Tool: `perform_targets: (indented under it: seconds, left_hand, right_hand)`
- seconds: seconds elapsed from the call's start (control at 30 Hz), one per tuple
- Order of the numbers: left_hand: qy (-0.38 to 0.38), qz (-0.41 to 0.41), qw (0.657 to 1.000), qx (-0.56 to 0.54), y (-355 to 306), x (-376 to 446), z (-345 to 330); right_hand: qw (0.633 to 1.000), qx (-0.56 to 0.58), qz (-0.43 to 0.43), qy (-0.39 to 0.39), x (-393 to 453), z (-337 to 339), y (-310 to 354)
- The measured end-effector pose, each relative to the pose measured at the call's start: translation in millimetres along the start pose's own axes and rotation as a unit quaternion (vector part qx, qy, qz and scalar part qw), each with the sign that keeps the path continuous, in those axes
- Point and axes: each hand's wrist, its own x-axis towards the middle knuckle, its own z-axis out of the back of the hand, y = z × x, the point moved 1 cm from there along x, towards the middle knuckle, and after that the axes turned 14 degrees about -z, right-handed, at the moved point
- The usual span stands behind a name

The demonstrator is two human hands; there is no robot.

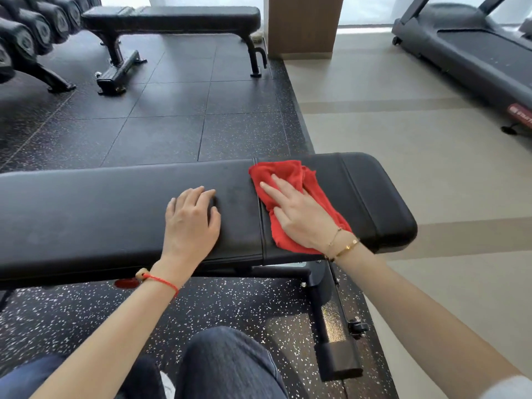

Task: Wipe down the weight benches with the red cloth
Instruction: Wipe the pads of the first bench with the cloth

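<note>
A black padded weight bench [100, 208] runs across the view in front of me. The red cloth [290, 172] lies crumpled on its right pad, just past the seam. My right hand [299, 214] presses flat on the cloth with straight, spread fingers. My left hand [191, 223] rests palm down on the bare left pad, fingers relaxed, holding nothing. A second black bench [184, 15] stands farther back on the dark floor.
A dumbbell rack [31, 38] fills the far left corner. A treadmill [475, 53] sits at the right on the pale floor. A wooden pillar [302, 24] rises beyond the far bench. The near bench's leg and foot [336, 358] stand by my knees.
</note>
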Motion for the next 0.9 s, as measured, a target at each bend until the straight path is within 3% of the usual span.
perform_targets:
  seconds: [0.1, 0.3, 0.53, 0.7, 0.9]
  left_hand:
    - [-0.008, 0.029, 0.999, 0.029, 22.3, -11.3, 6.3]
    - [-0.029, 0.053, 0.998, 0.029, 31.0, -19.7, 3.5]
    - [-0.05, 0.049, 0.997, 0.036, 36.3, -21.5, -1.8]
    - [-0.045, 0.052, 0.997, 0.039, 34.0, -21.8, -3.1]
    - [-0.051, 0.063, 0.996, 0.047, 31.3, -19.2, -1.8]
  right_hand:
    - [0.999, 0.041, 0.023, 0.028, -10.4, -3.3, 4.0]
    - [0.998, 0.006, -0.055, 0.028, 47.3, -3.1, 28.1]
    - [0.995, 0.023, 0.096, 0.03, -10.5, -21.2, 63.4]
    - [0.999, 0.022, 0.016, 0.038, 26.0, -14.7, 42.9]
    - [0.998, -0.016, -0.04, 0.038, 83.9, -24.8, 76.9]
